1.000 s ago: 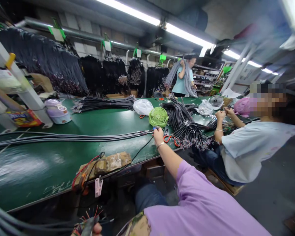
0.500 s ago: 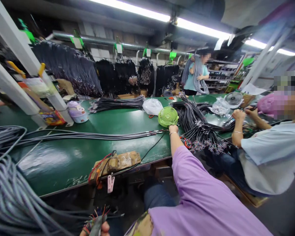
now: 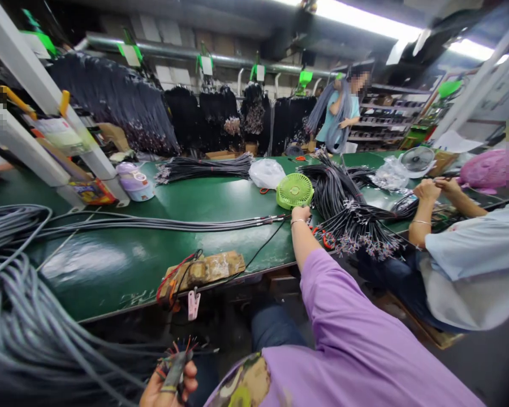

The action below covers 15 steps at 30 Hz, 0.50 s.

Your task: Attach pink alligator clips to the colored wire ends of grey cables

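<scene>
My left hand (image 3: 155,387) is low at the bottom, with fingers closed round a bunch of cable ends with thin coloured wires (image 3: 189,343). A flat grey piece (image 3: 176,370) lies in the same grip; its kind is unclear. My right hand (image 3: 300,215) reaches out over the green table, fingers curled, just below a green fan (image 3: 295,191). Whatever is in that hand is hidden. Close to its left side are the tips of several long grey cables (image 3: 203,225) lying across the table. A large coil of grey cable (image 3: 21,316) fills the lower left.
Bundles of black cable (image 3: 335,192) lie right of the fan, beside a white plastic bag (image 3: 266,172). A taped wooden block (image 3: 212,270) with a pink clothespin (image 3: 194,305) sits at the table's front edge. A co-worker (image 3: 470,243) sits on the right; another person (image 3: 341,113) stands behind the table carrying cables.
The view has shifted a little. My left hand has come up further into view with the cable ends. My right hand stays below the fan, and the standing person leans slightly.
</scene>
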{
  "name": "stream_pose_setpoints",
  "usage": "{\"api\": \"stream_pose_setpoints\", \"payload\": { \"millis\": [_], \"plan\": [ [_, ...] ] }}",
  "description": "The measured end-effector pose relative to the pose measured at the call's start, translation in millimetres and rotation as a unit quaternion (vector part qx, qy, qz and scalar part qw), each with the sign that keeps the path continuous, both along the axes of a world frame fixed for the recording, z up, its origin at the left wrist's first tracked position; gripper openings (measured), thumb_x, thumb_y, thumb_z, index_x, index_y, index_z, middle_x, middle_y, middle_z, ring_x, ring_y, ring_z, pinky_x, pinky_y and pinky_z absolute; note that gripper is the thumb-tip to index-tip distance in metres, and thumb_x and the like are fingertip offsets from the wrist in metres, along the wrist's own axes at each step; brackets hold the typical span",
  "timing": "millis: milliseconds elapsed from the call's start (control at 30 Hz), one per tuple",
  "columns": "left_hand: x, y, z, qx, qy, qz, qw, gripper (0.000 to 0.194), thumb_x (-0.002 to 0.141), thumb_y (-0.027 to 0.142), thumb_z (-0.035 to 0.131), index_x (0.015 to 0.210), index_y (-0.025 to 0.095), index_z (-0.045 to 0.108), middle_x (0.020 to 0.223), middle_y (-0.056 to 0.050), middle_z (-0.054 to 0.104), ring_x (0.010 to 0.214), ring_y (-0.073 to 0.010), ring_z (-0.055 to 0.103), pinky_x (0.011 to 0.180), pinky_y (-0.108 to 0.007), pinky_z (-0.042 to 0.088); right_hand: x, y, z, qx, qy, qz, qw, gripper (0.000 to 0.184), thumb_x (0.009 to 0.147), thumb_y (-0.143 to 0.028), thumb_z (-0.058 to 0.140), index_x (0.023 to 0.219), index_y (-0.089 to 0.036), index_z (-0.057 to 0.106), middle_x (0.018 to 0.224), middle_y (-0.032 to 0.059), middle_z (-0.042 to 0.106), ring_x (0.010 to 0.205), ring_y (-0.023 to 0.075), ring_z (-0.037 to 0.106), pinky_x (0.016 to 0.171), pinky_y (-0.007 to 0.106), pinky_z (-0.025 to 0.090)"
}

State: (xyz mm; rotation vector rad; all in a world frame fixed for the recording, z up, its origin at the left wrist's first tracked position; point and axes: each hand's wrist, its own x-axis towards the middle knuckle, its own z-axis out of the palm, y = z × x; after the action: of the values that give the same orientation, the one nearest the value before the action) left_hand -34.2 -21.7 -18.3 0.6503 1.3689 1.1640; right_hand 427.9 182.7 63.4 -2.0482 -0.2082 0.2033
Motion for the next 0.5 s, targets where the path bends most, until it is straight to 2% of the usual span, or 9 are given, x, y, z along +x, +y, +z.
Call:
{"api": "stream_pose_setpoints", "payload": {
  "millis": [67,200,267,333,400,433,500],
  "plan": [
    [2,-3,3.2,0.018,-0.004,-0.019,1.0,0.029,0.045,0.047,0.081,0.063,0.03,0.065,0.053,0.003,0.065,0.041,-0.0139,0.051,0.039,-0.024,0.035,-11,-2,5.2,0.011,-0.021,-0.005,1.0,0.034,0.088,-0.014,0.049,0.122,-0.007,0.053,0.119,0.0208,0.057,0.11,0.0252,0.056,0.093,0.038,0.046],
    [6,-10,9.1,0.054,-0.034,-0.037,0.997,0.032,0.062,0.047,0.077,0.071,0.021,0.061,0.056,0.003,0.064,0.041,-0.0088,0.051,0.039,-0.019,0.035,-38,-12,10.6,0.039,-0.076,0.044,0.995,0.043,0.087,-0.01,0.04,0.129,-0.011,0.046,0.128,0.015,0.052,0.119,0.0191,0.049,0.1,0.034,0.039],
    [7,-11,10.5,0.059,-0.041,-0.03,0.997,0.035,0.062,0.046,0.077,0.07,0.018,0.057,0.053,0.003,0.062,0.038,-0.0076,0.05,0.036,-0.017,0.032,-59,-24,4.8,0.178,-0.13,0.089,0.971,0.043,0.082,-0.007,0.041,0.125,-0.008,0.048,0.121,0.0163,0.056,0.11,0.018,0.055,0.095,0.034,0.042],
    [9,-11,11.0,0.052,-0.055,-0.028,0.997,0.038,0.062,0.049,0.075,0.072,0.017,0.056,0.052,0.002,0.062,0.035,-0.0078,0.05,0.034,-0.017,0.031,-88,-47,-7.2,0.31,-0.133,0.163,0.927,0.043,0.081,-0.009,0.042,0.123,-0.01,0.05,0.119,0.0179,0.057,0.1,0.0167,0.06,0.084,0.032,0.046],
    [9,-9,11.4,0.049,-0.061,-0.03,0.997,0.041,0.063,0.051,0.074,0.073,0.016,0.056,0.052,0.002,0.062,0.034,-0.0081,0.05,0.033,-0.017,0.029,-121,-81,-23.3,0.374,-0.11,0.267,0.881,0.04,0.083,-0.017,0.048,0.123,-0.014,0.052,0.106,0.015,0.064,0.08,0.0158,0.062,0.069,0.032,0.048],
    [10,-9,11.7,0.049,-0.063,-0.034,0.996,0.041,0.063,0.051,0.074,0.072,0.016,0.056,0.052,0.001,0.062,0.034,-0.0083,0.051,0.032,-0.017,0.028,-137,-101,-32.0,0.374,-0.104,0.304,0.87,0.037,0.083,-0.021,0.053,0.119,-0.015,0.056,0.096,0.0121,0.066,0.07,0.0145,0.06,0.065,0.031,0.048],
    [10,-9,12.2,0.049,-0.07,-0.039,0.996,0.041,0.063,0.052,0.074,0.072,0.015,0.057,0.051,0.001,0.062,0.033,-0.0084,0.051,0.032,-0.017,0.028,-167,-138,-48.6,0.32,-0.077,0.387,0.861,0.027,0.08,-0.027,0.061,0.104,-0.014,0.065,0.081,0.0085,0.068,0.061,0.0136,0.058,0.062,0.031,0.049]
  ]
}}
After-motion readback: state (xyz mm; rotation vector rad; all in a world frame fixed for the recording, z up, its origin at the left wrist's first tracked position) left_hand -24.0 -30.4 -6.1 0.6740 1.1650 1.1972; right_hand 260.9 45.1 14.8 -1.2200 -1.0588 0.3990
